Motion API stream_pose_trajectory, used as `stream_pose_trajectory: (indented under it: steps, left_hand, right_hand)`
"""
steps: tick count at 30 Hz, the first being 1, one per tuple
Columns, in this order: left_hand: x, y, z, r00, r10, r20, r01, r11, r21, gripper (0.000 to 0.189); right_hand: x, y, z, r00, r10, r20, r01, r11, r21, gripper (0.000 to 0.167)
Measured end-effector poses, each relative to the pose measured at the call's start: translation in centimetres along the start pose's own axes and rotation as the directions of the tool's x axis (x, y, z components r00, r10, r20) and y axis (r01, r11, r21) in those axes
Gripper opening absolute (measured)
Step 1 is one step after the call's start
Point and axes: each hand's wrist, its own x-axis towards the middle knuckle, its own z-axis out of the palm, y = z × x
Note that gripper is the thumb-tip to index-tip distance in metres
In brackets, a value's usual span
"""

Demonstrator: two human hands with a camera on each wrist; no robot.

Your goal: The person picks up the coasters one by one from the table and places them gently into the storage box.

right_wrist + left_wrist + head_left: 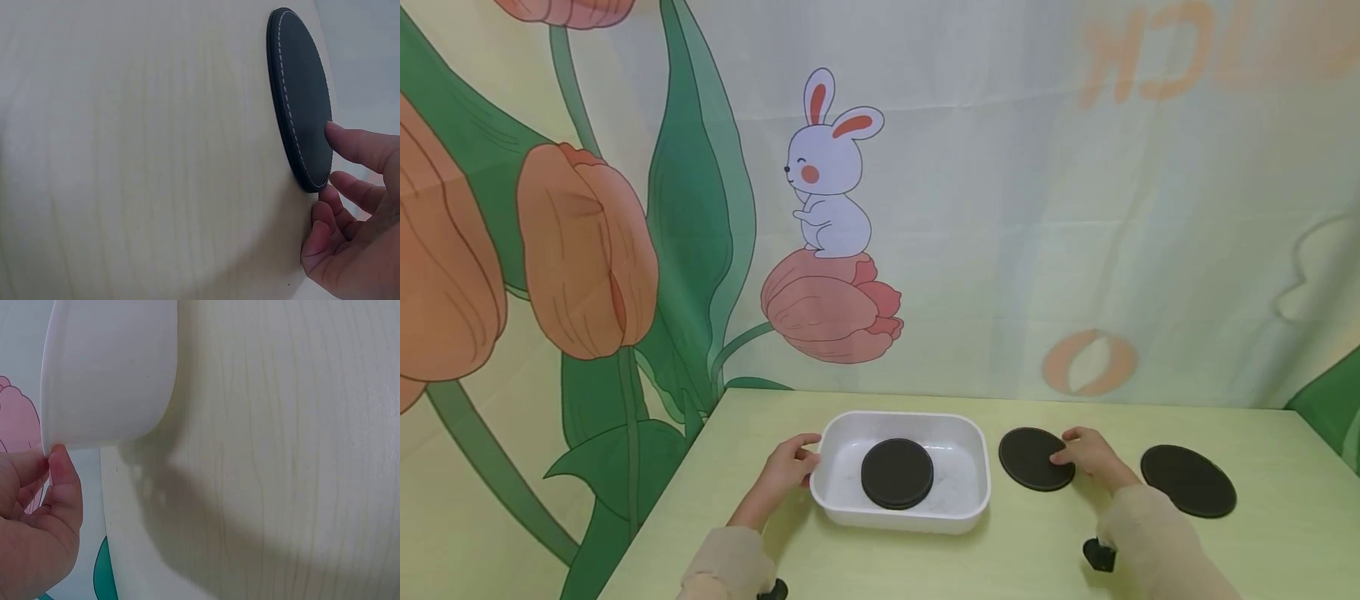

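A white rectangular basin (898,527) stands on the table with a round black coaster (897,472) lying inside; its thick edge looks like a small stack. My left hand (787,464) pinches the basin's left rim between thumb and fingers, as the left wrist view shows up close on the white wall (112,375). To the right of the basin is another black coaster (1034,458), edged with pale stitching in the right wrist view. My right hand (1093,458) grips its right edge, thumb on top and fingers at the rim.
A further black coaster (1189,481) lies on the light wood-grain table (1030,550), right of my right hand. Behind the table hangs a cloth (970,250) printed with tulips and a rabbit. Each wrist carries a small black device (1100,554).
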Motion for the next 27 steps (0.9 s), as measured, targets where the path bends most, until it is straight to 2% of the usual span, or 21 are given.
stream_pose_trajectory:
  steps: [4,6,16,21,27]
  left_hand:
    - [-0.02,0.06,0.04,1.0,0.003,0.005,-0.003,1.0,0.001,0.037]
    - [-0.02,0.07,0.07,1.0,0.003,0.006,-0.003,1.0,-0.003,0.037]
    - [-0.1,0.04,0.03,1.0,0.021,0.001,-0.021,1.0,-0.004,0.037]
    - [-0.06,-0.02,-0.01,1.0,0.018,-0.001,-0.018,1.0,-0.006,0.037]
    - [-0.16,0.06,-0.05,1.0,0.018,0.002,-0.018,1.0,-0.006,0.037]
  right_hand:
    - [0.03,0.16,0.01,0.999,-0.04,0.004,0.041,0.992,-0.119,0.053]
    - [0.08,0.27,0.02,0.999,-0.051,0.008,0.052,0.988,-0.145,0.051]
    - [-0.52,-0.32,-0.13,0.997,-0.063,0.05,0.068,0.991,-0.112,0.041]
    - [-0.71,-0.43,-0.31,0.991,-0.098,0.095,0.111,0.983,-0.147,0.033]
    - [-0.8,-0.34,-0.39,0.987,-0.089,0.134,0.112,0.978,-0.174,0.028]
